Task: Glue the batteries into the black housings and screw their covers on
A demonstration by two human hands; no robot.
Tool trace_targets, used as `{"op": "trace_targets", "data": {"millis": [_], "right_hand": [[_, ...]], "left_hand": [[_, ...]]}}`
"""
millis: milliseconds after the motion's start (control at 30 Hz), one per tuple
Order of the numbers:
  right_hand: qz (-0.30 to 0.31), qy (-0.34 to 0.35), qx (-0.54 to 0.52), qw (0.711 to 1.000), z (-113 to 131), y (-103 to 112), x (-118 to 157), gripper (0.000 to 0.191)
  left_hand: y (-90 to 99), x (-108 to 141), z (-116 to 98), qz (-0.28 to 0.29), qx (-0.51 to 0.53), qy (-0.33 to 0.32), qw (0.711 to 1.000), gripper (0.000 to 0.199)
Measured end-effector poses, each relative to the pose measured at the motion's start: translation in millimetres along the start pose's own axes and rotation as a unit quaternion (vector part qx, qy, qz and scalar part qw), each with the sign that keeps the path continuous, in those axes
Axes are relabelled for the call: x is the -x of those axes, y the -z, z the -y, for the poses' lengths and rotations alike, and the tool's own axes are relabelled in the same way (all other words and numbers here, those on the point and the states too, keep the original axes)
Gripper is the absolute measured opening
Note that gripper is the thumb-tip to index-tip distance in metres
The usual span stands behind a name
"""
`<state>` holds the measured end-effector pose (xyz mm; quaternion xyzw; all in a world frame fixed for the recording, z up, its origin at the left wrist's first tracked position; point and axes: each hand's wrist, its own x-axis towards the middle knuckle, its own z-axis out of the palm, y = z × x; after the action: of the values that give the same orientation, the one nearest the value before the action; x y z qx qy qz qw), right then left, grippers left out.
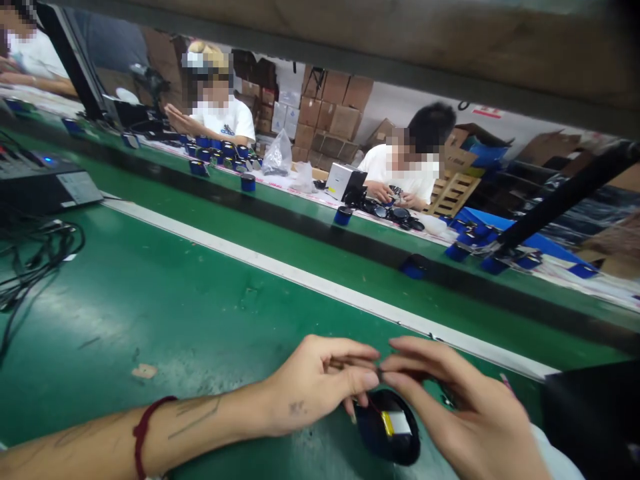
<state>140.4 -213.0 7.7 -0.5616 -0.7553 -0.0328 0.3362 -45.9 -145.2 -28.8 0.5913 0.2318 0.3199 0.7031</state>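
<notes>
Over the green bench top, my left hand [320, 383] and my right hand [463, 400] meet with their fingertips almost touching. Thumb and fingers of each are pinched together, around something small and dark that is too hidden to name. Just below the fingertips sits a round, dark blue-black housing [367, 443], its open side showing. Inside it lies a small silver battery [400, 423] with yellow tape at one end, and a thin red wire runs from there up toward my left fingers. My right hand covers some small parts behind it.
Tangled black cables [37, 260] and a black device [47, 183] with a blue light are at the left. A white strip [300, 270] borders the conveyor, which carries several blue round units [343, 215]. Co-workers sit opposite. A black object [595, 420] stands at the right; a beam crosses overhead.
</notes>
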Motion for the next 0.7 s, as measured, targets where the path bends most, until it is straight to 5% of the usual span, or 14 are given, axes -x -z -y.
{"op": "trace_targets", "data": {"millis": [100, 233, 333, 433, 700], "right_hand": [[-0.015, 0.035, -0.052, 0.998, 21, -10, -19, 0.007], [-0.092, 0.102, 0.039, 0.990, 22, -25, -11, 0.022], [-0.018, 0.132, 0.103, 0.986, 17, -35, 6, 0.022], [0.045, 0.116, 0.092, 0.988, 13, -39, 14, 0.037], [0.019, 0.030, -0.018, 0.999, -1, -27, 19, 0.023]], "left_hand": [[5.9, -8, -10, 0.020, 0.081, 0.044, 0.996, 0.036], [20.8, -19, -14, -0.018, 0.126, 0.059, 0.990, 0.035], [31.3, -24, -12, -0.051, 0.132, 0.060, 0.988, 0.033], [35.8, -25, -7, -0.065, 0.118, 0.065, 0.989, 0.030], [21.9, -18, 0, -0.036, 0.060, 0.087, 0.994, 0.028]]}}
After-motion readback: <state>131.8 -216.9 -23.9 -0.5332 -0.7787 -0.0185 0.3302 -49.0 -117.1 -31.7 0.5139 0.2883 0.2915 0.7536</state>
